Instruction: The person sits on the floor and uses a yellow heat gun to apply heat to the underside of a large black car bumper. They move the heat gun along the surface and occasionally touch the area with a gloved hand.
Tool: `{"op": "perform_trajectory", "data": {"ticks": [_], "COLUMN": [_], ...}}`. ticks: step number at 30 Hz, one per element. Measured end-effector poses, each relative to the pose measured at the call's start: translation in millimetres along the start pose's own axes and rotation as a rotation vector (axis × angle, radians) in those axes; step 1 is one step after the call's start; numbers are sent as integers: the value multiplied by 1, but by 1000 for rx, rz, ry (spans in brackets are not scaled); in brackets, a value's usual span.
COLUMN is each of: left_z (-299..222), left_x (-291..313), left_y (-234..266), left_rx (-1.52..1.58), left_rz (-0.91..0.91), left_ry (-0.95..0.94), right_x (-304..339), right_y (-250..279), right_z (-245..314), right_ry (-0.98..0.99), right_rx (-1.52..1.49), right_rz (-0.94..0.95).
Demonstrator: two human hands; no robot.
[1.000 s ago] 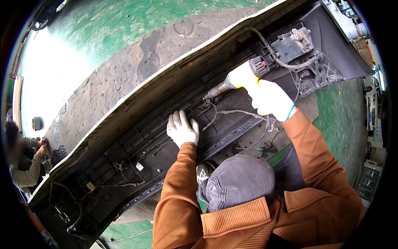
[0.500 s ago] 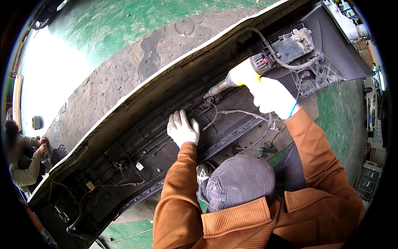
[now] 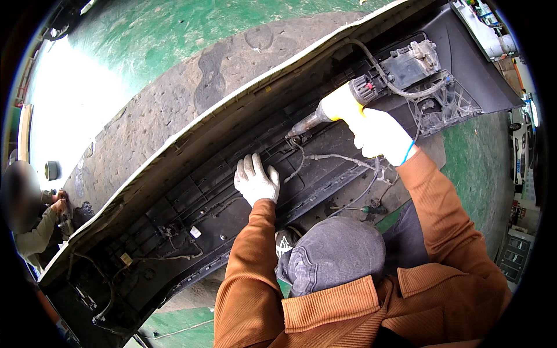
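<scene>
A car bumper (image 3: 197,168) lies slantwise across the view with its dark, ribbed inside showing and a pale outer edge. My right hand (image 3: 387,138), in a white glove, grips the handle of a yellow heat gun (image 3: 339,102). The metal nozzle points down and left, its tip at a small fitting (image 3: 295,140) on the bumper where a cable ends. To the left of that tip, my gloved left hand (image 3: 256,178) rests flat on the bumper's inside, fingers stretched out and holding nothing.
Wiring harness (image 3: 342,157) runs loosely over the bumper. A grey module (image 3: 412,61) sits at its upper right. A green-handled screwdriver (image 3: 365,209) lies below. My knee (image 3: 336,249) is close under the bumper. At far left, another person's hands (image 3: 60,204) work by the bumper's end.
My hands and the heat gun have stayed practically still. The other person at the left has shifted the head slightly.
</scene>
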State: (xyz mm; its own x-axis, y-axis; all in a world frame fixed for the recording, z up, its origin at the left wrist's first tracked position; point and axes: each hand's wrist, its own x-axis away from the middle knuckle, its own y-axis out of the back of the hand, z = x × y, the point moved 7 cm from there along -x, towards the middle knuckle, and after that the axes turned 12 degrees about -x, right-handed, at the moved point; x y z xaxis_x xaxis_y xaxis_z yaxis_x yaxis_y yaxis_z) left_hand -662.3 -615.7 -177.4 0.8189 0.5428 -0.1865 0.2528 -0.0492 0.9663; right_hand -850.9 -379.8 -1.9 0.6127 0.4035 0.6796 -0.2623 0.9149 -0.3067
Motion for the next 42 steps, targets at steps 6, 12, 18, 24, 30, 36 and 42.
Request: {"op": "perform_trajectory", "data": {"ticks": [6,12,18,24,30,36,42], "left_z": [0,0,0,0,1,0,0], "left_x": [-1,0,0,-1,0,0,0], "left_y": [1,2,1,2,-1,-1,-1], "left_rx": [7,4,5,9,5,-2,-5], "left_rz": [2,-11,-2,-6,-7,1,-13], "left_ry": [0,-5,-6,-6,-4,-2,-3], "right_x": [1,1,-1,-4,-3,-2,-3], "right_y": [-2,-4,1,4,1,3,5], "right_z": [0,1,-3,-3,-1,3,2], "right_ry": [-4,10,13,-1,3,17,2], "right_rx": [12,27,70,7,4,22,37], "right_rz": [22,-10,-25,4,-6,-5,6]}}
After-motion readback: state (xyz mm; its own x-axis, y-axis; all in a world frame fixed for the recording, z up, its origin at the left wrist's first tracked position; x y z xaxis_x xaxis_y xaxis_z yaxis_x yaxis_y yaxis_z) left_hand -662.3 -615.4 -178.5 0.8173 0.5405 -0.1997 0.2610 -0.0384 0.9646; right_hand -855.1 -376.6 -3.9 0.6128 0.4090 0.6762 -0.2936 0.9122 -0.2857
